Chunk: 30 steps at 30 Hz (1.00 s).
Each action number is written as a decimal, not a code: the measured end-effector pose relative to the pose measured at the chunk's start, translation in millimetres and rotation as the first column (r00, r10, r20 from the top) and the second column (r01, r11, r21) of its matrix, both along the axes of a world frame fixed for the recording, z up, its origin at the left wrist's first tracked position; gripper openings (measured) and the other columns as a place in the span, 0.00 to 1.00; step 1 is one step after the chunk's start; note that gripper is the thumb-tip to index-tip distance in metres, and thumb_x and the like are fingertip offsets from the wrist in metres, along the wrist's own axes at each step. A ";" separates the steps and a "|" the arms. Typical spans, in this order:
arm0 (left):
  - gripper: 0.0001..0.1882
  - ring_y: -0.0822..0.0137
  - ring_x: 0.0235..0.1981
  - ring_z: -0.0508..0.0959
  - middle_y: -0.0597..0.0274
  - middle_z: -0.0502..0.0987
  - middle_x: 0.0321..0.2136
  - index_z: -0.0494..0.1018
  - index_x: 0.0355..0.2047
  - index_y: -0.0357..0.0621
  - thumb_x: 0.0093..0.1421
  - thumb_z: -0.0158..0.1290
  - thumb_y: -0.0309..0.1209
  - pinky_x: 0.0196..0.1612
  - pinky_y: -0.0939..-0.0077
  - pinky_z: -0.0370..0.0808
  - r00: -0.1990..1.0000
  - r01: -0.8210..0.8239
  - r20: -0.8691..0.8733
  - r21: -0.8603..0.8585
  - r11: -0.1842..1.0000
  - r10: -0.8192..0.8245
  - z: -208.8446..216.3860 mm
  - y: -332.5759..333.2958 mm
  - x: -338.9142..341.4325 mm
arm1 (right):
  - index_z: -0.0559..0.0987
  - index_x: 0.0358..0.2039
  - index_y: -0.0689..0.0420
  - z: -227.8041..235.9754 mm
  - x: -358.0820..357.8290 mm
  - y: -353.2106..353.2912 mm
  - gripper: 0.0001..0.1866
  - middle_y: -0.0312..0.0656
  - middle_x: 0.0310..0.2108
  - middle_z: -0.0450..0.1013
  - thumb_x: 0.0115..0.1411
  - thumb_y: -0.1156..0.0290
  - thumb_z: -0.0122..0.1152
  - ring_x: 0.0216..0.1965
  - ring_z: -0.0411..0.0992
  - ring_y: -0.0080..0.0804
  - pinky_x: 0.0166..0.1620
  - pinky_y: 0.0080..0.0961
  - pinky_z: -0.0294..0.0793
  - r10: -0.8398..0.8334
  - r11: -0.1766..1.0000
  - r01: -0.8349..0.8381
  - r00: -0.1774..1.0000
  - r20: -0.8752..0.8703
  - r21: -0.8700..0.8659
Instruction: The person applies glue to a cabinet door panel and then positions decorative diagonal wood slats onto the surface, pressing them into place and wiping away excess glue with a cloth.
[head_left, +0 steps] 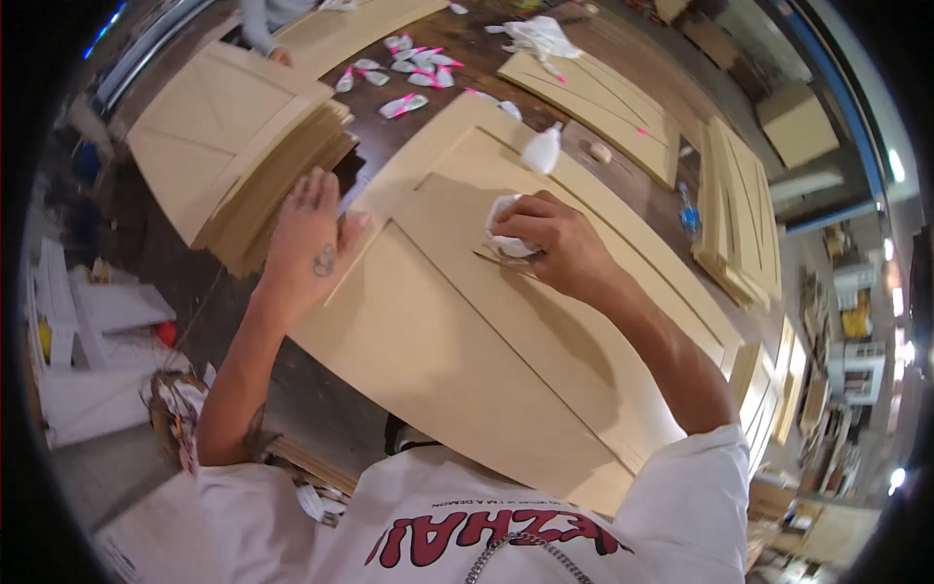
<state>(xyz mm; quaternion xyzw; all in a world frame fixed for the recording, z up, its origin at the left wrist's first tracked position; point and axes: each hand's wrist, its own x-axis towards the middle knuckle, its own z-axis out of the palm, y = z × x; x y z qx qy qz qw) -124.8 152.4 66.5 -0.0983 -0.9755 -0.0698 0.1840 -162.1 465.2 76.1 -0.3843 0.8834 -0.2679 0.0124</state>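
Observation:
A pale wooden panel (428,292) with raised borders and a diagonal groove lies in front of me. My right hand (550,238) is closed around a white, cloth-like wad (501,212) over the panel's middle. Beneath these fingers a thin dark strip (501,259) shows; I cannot tell whether it is held. At the panel's left edge rests my left hand (309,238), fingers stretched out, holding nothing, beside a stack of similar panels (229,127). A white squeeze bottle (542,151) stands on the far border of the panel.
Several small white bottles with pink tips (423,66) lie across the dark table. A white cloth (540,39) drapes near another panel (593,107). More panels (739,209) are stacked at right, near a blue-labelled bottle (689,209). A co-worker's hand (280,56) touches the far left stack.

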 end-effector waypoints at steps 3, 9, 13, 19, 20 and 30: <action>0.29 0.40 0.59 0.67 0.33 0.68 0.57 0.63 0.59 0.25 0.71 0.40 0.42 0.63 0.55 0.62 0.951 0.012 0.295 0.259 0.966 -0.091 -25.2 -7.3 0.8 | 0.81 0.40 0.55 5.9 -9.9 -35.2 0.18 0.38 0.43 0.76 0.45 0.78 0.68 0.45 0.72 0.42 0.47 0.35 0.76 0.020 0.999 -0.021 0.999 -0.027 -0.035; 0.24 0.40 0.57 0.68 0.34 0.69 0.54 0.66 0.52 0.26 0.71 0.37 0.39 0.61 0.55 0.63 0.959 0.062 0.254 0.257 0.964 -0.130 -32.1 -16.3 -0.3 | 0.80 0.39 0.55 3.9 -20.2 -71.1 0.18 0.37 0.44 0.75 0.44 0.77 0.68 0.48 0.71 0.42 0.49 0.37 0.75 0.112 0.994 -0.111 0.993 -0.033 0.007; 0.23 0.40 0.57 0.68 0.34 0.69 0.54 0.66 0.53 0.27 0.71 0.37 0.38 0.61 0.55 0.64 0.955 0.071 0.267 0.216 0.974 -0.129 -17.4 0.8 -3.5 | 0.80 0.37 0.55 1.5 -14.7 -32.5 0.15 0.38 0.40 0.75 0.45 0.76 0.67 0.45 0.71 0.43 0.49 0.37 0.74 0.122 0.991 -0.127 0.986 -0.115 -0.034; 0.23 0.40 0.54 0.71 0.35 0.71 0.52 0.68 0.50 0.27 0.70 0.38 0.38 0.58 0.55 0.67 0.896 0.023 0.415 0.313 0.949 -0.159 -2.5 -1.7 -5.3 | 0.78 0.34 0.56 9.1 -29.2 -76.5 0.11 0.39 0.38 0.74 0.47 0.75 0.64 0.43 0.70 0.44 0.48 0.37 0.73 0.180 0.983 -0.182 0.961 -0.212 0.009; 0.22 0.40 0.51 0.71 0.35 0.72 0.49 0.69 0.48 0.27 0.70 0.38 0.38 0.55 0.54 0.68 0.923 0.043 0.351 0.316 0.948 -0.159 -11.1 -3.5 -3.8 | 0.78 0.34 0.56 8.6 -28.2 -75.6 0.12 0.40 0.38 0.74 0.47 0.76 0.64 0.43 0.70 0.44 0.48 0.37 0.73 0.193 0.981 -0.187 0.967 -0.165 0.048; 0.20 0.40 0.44 0.75 0.39 0.78 0.38 0.72 0.43 0.32 0.71 0.38 0.39 0.45 0.52 0.71 0.910 -0.024 0.390 0.388 0.921 -0.140 -9.3 -5.2 -3.0 | 0.78 0.31 0.57 11.2 -29.2 -80.2 0.10 0.39 0.37 0.73 0.45 0.75 0.65 0.45 0.70 0.43 0.47 0.37 0.74 0.169 0.984 -0.153 0.967 -0.191 0.093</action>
